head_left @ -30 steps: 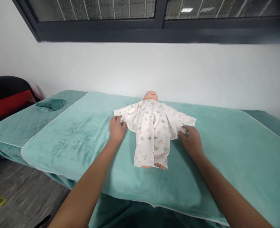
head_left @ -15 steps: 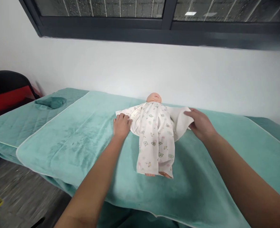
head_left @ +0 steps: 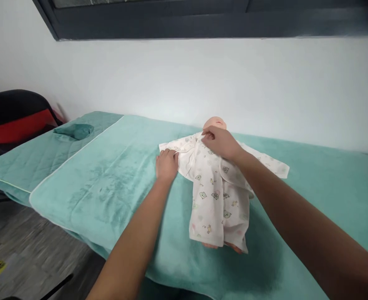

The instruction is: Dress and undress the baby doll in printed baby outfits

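Note:
A baby doll (head_left: 214, 123) lies on its back on a teal towel (head_left: 115, 175), head toward the wall. It wears a white printed garment (head_left: 217, 196) with both sleeves spread out. My left hand (head_left: 166, 165) presses on the garment's left sleeve edge, fingers curled on the cloth. My right hand (head_left: 220, 142) is over the doll's chest, just below the head, pinching the garment's front near the collar. The doll's feet (head_left: 224, 246) peek out under the hem.
The towel covers a teal quilted bed (head_left: 21, 162) against a white wall. A face hole (head_left: 73, 131) sits at the bed's left end. A black and red chair (head_left: 15, 118) stands at the far left. Grey floor lies below the bed edge.
My right hand has left the right sleeve, folded the garment's right flap across and moved to the doll's chest. My left hand has stayed on the left sleeve. The view has shifted lower.

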The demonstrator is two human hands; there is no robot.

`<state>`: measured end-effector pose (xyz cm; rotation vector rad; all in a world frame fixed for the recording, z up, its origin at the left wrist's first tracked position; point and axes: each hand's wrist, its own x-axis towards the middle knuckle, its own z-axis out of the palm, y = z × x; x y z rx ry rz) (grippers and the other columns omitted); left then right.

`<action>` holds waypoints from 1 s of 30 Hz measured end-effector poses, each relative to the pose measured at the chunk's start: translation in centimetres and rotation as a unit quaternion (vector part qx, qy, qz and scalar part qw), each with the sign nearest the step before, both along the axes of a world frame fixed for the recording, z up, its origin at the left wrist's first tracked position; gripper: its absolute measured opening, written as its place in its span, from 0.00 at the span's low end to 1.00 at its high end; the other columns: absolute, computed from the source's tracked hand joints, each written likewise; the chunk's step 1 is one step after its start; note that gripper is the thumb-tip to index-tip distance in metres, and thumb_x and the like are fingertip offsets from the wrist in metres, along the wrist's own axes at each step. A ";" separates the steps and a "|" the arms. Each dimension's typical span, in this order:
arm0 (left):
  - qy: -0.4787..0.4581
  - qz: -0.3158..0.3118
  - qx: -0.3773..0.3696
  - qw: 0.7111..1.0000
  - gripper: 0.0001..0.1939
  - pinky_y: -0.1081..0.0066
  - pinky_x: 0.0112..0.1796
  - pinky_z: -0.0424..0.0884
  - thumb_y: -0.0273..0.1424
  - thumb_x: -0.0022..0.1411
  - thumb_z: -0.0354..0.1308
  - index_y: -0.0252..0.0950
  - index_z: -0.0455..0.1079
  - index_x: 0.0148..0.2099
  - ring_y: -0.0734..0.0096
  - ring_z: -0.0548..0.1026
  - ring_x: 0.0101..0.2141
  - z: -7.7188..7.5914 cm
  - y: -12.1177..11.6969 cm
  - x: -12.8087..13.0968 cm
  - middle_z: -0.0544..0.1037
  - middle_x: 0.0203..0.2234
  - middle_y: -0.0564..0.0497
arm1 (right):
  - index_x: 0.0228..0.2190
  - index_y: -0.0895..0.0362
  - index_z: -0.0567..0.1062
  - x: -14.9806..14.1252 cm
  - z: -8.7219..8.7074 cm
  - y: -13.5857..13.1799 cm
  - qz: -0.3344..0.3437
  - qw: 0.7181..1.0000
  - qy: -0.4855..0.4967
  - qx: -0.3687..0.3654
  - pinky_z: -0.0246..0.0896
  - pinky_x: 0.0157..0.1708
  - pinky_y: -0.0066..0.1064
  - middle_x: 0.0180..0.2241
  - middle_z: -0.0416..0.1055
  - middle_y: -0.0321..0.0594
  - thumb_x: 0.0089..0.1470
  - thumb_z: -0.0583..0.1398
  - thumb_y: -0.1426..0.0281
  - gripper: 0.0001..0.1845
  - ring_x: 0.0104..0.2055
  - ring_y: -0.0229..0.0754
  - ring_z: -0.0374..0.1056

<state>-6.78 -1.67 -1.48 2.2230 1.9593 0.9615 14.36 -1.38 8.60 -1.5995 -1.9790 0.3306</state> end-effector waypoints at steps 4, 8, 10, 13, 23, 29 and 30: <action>-0.233 -0.027 -0.003 0.972 0.17 0.67 0.38 0.66 0.39 0.69 0.48 0.36 0.75 0.38 0.65 0.73 0.35 0.6 -0.1 -0.1 0.78 0.31 0.49 | 0.50 0.54 0.71 -2.6 -2.4 2.9 0.019 0.984 -0.176 0.017 0.58 0.35 0.35 0.44 0.74 0.44 0.53 0.60 0.64 0.22 0.40 0.48 0.70; -0.423 -0.076 -0.001 0.903 0.17 0.72 0.34 0.65 0.42 0.65 0.55 0.36 0.74 0.33 0.71 0.70 0.31 1.4 -0.6 0.2 0.75 0.28 0.53 | 0.47 0.54 0.72 -3.9 -3.3 3.2 0.006 0.969 -0.248 0.019 0.57 0.35 0.37 0.40 0.74 0.46 0.56 0.59 0.59 0.19 0.38 0.51 0.69; -0.487 -0.112 -0.009 0.866 0.16 0.73 0.34 0.66 0.44 0.62 0.59 0.36 0.75 0.33 0.73 0.69 0.31 1.7 -0.8 0.5 0.75 0.28 0.54 | 0.45 0.54 0.73 -4.1 -3.5 3.0 -0.023 0.971 -0.234 0.038 0.56 0.34 0.37 0.39 0.73 0.47 0.60 0.54 0.64 0.14 0.37 0.51 0.69; -0.546 -0.184 -0.062 0.815 0.14 0.73 0.33 0.66 0.44 0.57 0.65 0.37 0.77 0.34 0.74 0.70 0.29 2.0 -1.3 0.9 0.75 0.28 0.54 | 0.45 0.52 0.73 -3.7 -3.9 3.0 -0.088 0.980 -0.156 0.087 0.56 0.34 0.37 0.42 0.72 0.45 0.61 0.48 0.72 0.17 0.38 0.49 0.68; -0.533 -0.369 -0.246 0.720 0.15 0.66 0.43 0.71 0.35 0.53 0.69 0.39 0.81 0.44 0.64 0.77 0.40 3.1 -2.7 0.8 0.81 0.38 0.49 | 0.44 0.53 0.74 -1.9 -3.9 2.8 -0.133 0.975 -0.027 0.175 0.60 0.43 0.42 0.41 0.65 0.45 0.61 0.45 0.73 0.20 0.45 0.49 0.64; -0.396 -0.354 -0.201 0.823 0.13 0.71 0.33 0.67 0.36 0.61 0.61 0.41 0.80 0.46 0.69 0.74 0.35 4.2 -3.3 2.6 0.78 0.37 0.50 | 0.38 0.54 0.76 1.1 -3.5 2.2 -0.163 0.967 -0.053 0.188 0.59 0.47 0.51 0.40 0.64 0.46 0.59 0.50 0.70 0.15 0.46 0.52 0.62; -0.357 -0.352 -0.172 0.848 0.12 0.71 0.32 0.66 0.34 0.62 0.59 0.41 0.80 0.46 0.71 0.73 0.33 4.4 -3.6 3.1 0.78 0.35 0.51 | 0.38 0.54 0.76 1.7 -3.6 2.2 -0.166 0.969 -0.046 0.179 0.60 0.47 0.50 0.40 0.63 0.46 0.59 0.51 0.70 0.14 0.46 0.52 0.63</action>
